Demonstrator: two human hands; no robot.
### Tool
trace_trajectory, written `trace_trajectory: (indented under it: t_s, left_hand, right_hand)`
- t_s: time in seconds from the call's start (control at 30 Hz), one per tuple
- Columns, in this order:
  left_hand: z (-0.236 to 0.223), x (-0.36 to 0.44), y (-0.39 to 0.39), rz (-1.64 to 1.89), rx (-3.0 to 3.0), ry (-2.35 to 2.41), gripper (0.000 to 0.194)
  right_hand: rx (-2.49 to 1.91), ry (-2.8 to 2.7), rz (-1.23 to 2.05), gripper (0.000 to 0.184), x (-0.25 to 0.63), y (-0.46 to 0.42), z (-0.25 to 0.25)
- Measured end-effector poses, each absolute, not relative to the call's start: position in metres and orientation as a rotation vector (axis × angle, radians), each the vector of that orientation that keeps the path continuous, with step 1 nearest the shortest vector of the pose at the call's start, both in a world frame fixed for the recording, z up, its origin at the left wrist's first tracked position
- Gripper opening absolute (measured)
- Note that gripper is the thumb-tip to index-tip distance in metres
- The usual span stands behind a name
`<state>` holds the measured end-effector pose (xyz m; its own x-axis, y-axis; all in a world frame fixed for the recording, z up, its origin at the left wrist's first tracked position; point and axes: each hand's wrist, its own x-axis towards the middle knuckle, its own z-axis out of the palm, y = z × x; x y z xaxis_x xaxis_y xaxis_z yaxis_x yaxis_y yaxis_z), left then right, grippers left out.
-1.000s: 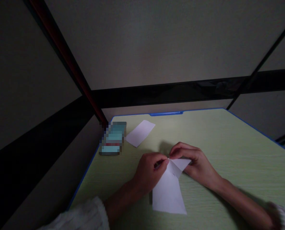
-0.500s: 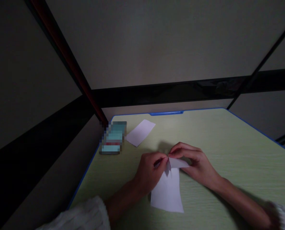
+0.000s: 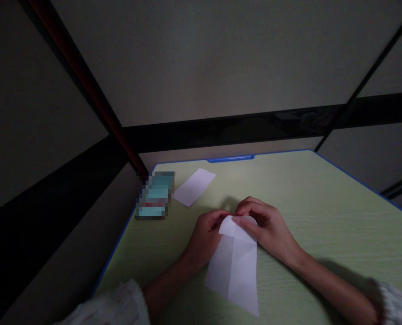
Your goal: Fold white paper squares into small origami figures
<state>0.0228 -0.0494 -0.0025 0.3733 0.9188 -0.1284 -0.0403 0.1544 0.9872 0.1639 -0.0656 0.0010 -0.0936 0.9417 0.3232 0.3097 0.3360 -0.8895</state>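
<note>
A creased sheet of white paper [image 3: 243, 266] hangs toward me from both hands, its far end folded over into a short flap [image 3: 228, 227]. My left hand [image 3: 204, 239] is closed on the paper's far left edge, and its fingertips are partly hidden behind the flap. On the right side, my right hand [image 3: 266, 223] pinches the same flap, thumb on top and fingers curled behind. A lengthwise crease runs down the middle of the sheet. Both hands are close together just above the table.
A second piece of white paper [image 3: 194, 187] lies flat farther back. Left of it, near the edge, is a blurred-out flat object with a greenish face [image 3: 156, 194]. The pale wood-grain table [image 3: 305, 194] has a blue rim and a blue handle [image 3: 231, 159] at the back.
The paper's far flap, raised between the fingers before, now lies spread over the sheet. My right thumb has moved onto it, and my left thumb has gone behind. The view shifted slightly.
</note>
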Motion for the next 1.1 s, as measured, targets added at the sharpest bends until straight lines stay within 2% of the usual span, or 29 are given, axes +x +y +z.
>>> trace_trajectory:
  t_s: [0.07, 0.13, 0.27, 0.33, 0.53, 0.63, 0.73, 0.9, 1.1]
  left_hand:
    - [-0.004, 0.023, -0.049, 0.864, 1.135, 0.961, 0.016]
    - [-0.005, 0.023, -0.049, 0.892, 1.072, 0.984, 0.010]
    - [-0.007, 0.022, -0.048, 0.896, 0.925, 0.934, 0.034]
    - [-0.006, 0.021, -0.048, 0.872, 0.905, 0.883, 0.037]
    - [0.003, 0.018, -0.051, 0.794, 1.073, 0.896, 0.020]
    - [0.004, 0.018, -0.051, 0.819, 1.073, 0.880, 0.020]
    - [0.002, 0.019, -0.049, 0.861, 1.068, 0.896, 0.027]
    - [-0.002, 0.018, -0.047, 0.842, 1.170, 0.921, 0.030]
    - [-0.001, 0.019, -0.050, 0.878, 1.269, 0.955, 0.023]
  right_hand:
    - [-1.172, -1.621, 0.731, 0.016, 0.164, -0.065, 0.000]
    - [-1.185, -1.626, 0.669, 0.016, 0.165, -0.064, 0.000]
    - [-1.189, -1.650, 0.568, 0.014, 0.164, -0.066, 0.002]
    - [-1.188, -1.674, 0.520, 0.014, 0.165, -0.067, 0.004]
    - [-1.171, -1.665, 0.494, 0.012, 0.167, -0.069, 0.005]
    - [-1.175, -1.606, 0.595, 0.009, 0.166, -0.067, 0.004]
    - [-1.221, -1.467, 0.852, 0.007, 0.163, -0.065, 0.003]
    - [-1.221, -1.259, 1.225, 0.021, 0.159, -0.062, 0.003]
    - [-1.250, -1.246, 1.352, 0.018, 0.159, -0.062, 0.003]
